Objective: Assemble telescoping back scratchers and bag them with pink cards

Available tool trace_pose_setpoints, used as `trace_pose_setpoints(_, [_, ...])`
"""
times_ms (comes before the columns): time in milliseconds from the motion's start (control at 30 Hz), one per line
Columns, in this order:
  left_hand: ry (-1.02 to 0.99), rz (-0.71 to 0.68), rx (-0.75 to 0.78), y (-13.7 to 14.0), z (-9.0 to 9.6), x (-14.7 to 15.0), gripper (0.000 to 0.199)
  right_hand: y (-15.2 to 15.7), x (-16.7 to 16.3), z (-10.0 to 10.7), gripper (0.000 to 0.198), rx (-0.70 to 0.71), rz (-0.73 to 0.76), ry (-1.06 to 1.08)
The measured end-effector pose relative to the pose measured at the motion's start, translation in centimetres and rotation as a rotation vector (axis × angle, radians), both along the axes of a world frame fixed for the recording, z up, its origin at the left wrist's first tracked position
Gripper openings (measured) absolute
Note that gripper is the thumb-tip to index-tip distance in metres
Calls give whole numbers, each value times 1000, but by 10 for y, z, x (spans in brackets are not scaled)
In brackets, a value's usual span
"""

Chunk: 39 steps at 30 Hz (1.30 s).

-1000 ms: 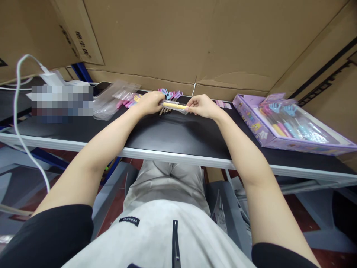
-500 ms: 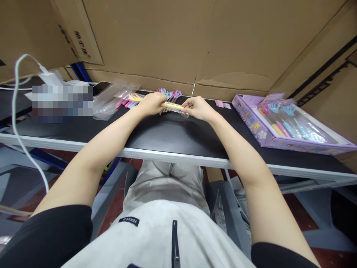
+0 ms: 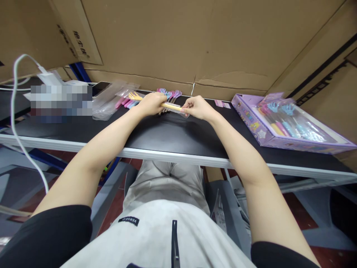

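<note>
A yellow back scratcher with a claw-shaped head lies across both hands, at least partly inside a clear plastic sleeve. My left hand is closed round its middle, and the yellow claw sticks out on that hand's left side. At the handle end, my right hand pinches with thumb and fingers, where the sleeve's loose edge shows. Behind the hands lie several back scratchers with pink, blue and purple claws. Pink and blue handles show to the left, partly under clear plastic.
Clear plastic bags lie left on the black table. A purple display box holding several wrapped back scratchers stands right. Small pink cards lie near the back. Cardboard walls the rear; a white cable hangs left.
Both hands keep their hold on the yellow back scratcher in almost the same place. The view has shifted very slightly; nothing else visibly differs.
</note>
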<state>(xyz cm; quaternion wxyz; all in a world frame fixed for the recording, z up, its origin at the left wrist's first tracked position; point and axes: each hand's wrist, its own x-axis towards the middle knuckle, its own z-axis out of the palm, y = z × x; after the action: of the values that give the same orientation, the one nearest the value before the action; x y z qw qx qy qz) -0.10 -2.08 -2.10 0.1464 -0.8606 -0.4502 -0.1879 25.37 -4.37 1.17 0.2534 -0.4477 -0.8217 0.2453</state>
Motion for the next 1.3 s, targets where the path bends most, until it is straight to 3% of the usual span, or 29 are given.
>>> trace_pose_setpoints(333, [52,-22,60,4,-2,3,23,-12,1,10,24,1,82,-112])
trace_pose_setpoints(500, [71,-54,75,4,-3,7,22,-11,10,17,38,-7,160,-48])
trace_pose_setpoints(700, [110,-125,127,-1,-4,15,26,-4,10,15,45,26,-34,190])
trace_pose_setpoints(800, [124,-139,124,-6,-3,21,26,-10,1,10,46,-134,-38,215])
trace_pose_setpoints(1000, [165,-182,115,-18,5,33,23,-28,-13,5,47,-576,116,243])
trace_pose_setpoints(1133, [146,-162,101,-19,3,36,23,-32,-18,6,42,-657,99,345])
trace_pose_setpoints(1300, [37,-161,99,-14,-2,27,36,-29,-21,8,39,-641,10,406])
